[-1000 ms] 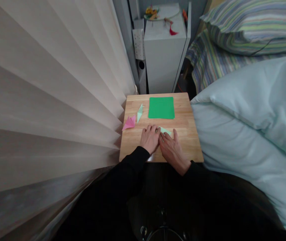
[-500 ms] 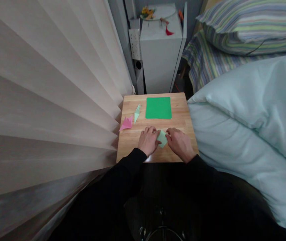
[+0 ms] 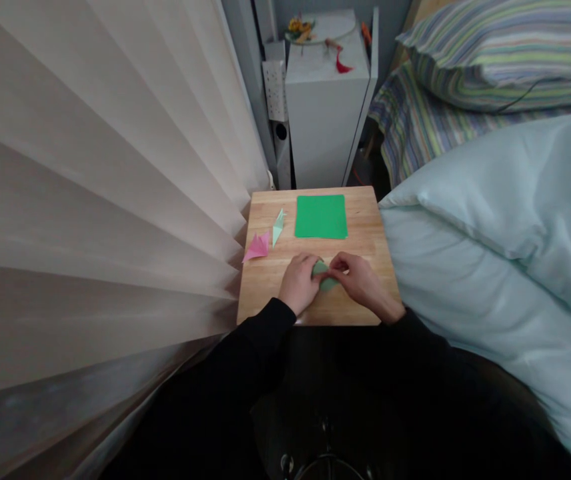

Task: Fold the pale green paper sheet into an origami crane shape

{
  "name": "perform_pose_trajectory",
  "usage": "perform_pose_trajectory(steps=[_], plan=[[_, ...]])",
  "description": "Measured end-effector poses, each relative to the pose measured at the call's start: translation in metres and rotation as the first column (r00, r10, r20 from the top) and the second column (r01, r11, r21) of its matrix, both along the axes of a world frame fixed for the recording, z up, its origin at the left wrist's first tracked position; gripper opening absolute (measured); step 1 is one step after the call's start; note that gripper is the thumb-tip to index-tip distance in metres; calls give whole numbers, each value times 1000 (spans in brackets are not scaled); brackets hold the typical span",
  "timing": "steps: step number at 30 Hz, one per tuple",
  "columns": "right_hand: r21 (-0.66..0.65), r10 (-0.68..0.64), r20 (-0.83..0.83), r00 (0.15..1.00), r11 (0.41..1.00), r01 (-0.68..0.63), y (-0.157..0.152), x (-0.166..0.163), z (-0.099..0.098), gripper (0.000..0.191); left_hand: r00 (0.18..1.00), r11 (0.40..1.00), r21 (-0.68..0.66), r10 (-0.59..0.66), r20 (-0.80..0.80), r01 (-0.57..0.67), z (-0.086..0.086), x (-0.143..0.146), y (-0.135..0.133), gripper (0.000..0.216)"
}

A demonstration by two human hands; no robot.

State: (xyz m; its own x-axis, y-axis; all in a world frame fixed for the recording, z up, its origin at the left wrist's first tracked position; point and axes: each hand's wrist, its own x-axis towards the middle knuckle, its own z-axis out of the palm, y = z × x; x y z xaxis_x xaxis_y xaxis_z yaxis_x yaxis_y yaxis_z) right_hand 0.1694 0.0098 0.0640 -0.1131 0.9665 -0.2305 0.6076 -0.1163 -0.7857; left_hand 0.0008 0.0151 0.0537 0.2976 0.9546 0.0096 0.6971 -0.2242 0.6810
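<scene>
A small pale green folded paper (image 3: 324, 277) sits between my two hands over the near part of a small wooden table (image 3: 360, 310). My left hand (image 3: 299, 282) pinches its left side with curled fingers. From the right, my right hand (image 3: 360, 277) pinches its upper edge with thumb and fingers. Most of the paper is hidden by my fingers. Behind my hands a stack of bright green square paper (image 3: 321, 216) lies flat on the table.
A pink folded piece (image 3: 258, 246) and a pale green folded piece (image 3: 278, 226) lie at the table's left edge. A pleated curtain (image 3: 90, 200) hangs at the left, a pale blue duvet (image 3: 495, 227) lies at the right, and a white cabinet (image 3: 325, 100) stands behind.
My right hand went from lying flat on the paper to pinching it. The pale green paper has been lifted and gathered between both hands.
</scene>
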Motion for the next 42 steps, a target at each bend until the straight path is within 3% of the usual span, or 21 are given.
perform_pose_trajectory(steps=[2, 4, 8, 13, 18, 26, 37, 42], plan=[[115, -64, -206, 976, 989, 90, -7, 3, 14, 9, 965, 996, -85, 55, 258, -34, 16, -1, 0, 14], [243, -94, -286, 954, 955, 167, -18, 4, 32, 9, 900, 989, -129, 121, 419, -73, 34, -3, -6, 15], [470, -40, -232, 972, 870, 148, -41, -1, 68, 3, 783, 985, -127, 170, 598, -117, 68, -7, -22, 18], [567, -17, -154, 988, 817, 103, -55, -3, 91, 2, 755, 991, -23, 116, 646, -132, 93, -6, -34, 11], [557, -11, -180, 984, 823, 111, -54, -1, 94, 2, 739, 988, -21, 126, 662, -150, 97, -1, -38, 10], [477, -16, -382, 924, 853, 212, -58, -5, 85, 8, 733, 986, 20, 110, 671, -165, 97, -1, -40, 10], [514, 6, -318, 948, 841, 167, -55, -5, 83, 7, 798, 987, 83, 63, 599, -140, 96, -2, -39, 4], [408, -71, -449, 891, 871, 274, -56, -6, 77, 8, 778, 988, 31, 99, 621, -151, 93, 0, -40, 4]])
